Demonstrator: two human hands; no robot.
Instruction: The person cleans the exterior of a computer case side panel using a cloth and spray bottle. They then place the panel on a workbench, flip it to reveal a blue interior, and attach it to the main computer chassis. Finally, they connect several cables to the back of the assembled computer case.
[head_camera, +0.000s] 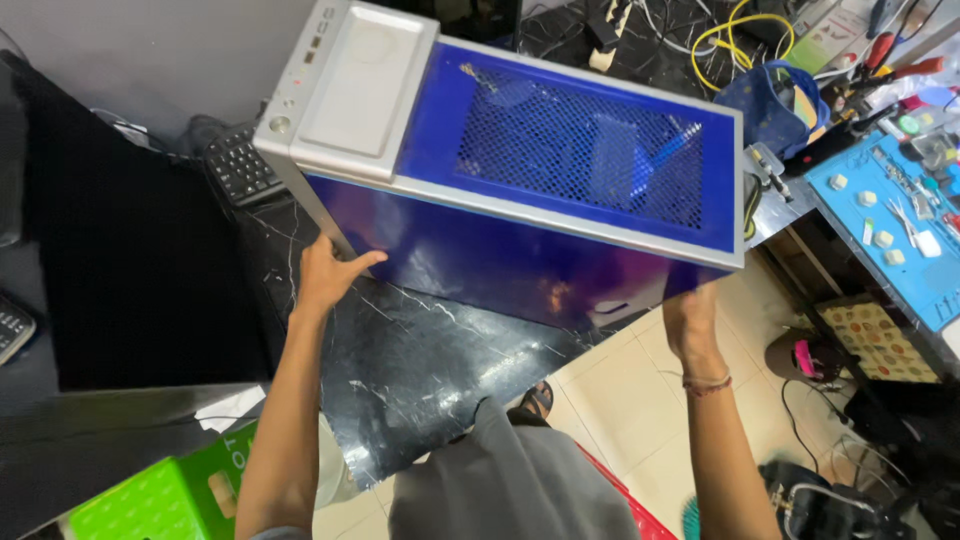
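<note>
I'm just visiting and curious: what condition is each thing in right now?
Blue computer case: held tilted over the black marble table.
Left hand: pressed on the case's front lower edge.
Right hand: gripping the case's rear bottom corner.
Keyboard: lying partly behind the case.

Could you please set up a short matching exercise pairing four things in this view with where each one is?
Things:
1. left hand
2. right hand
3. keyboard
4. green crate

Places:
A. bottom left corner of the view
B. on the computer case, at its silver front end
C. behind the case, on the dark marble desk
D. under the case's rear end, over the tiled floor

Pairs: 1-B, 2-D, 3-C, 4-A
</note>
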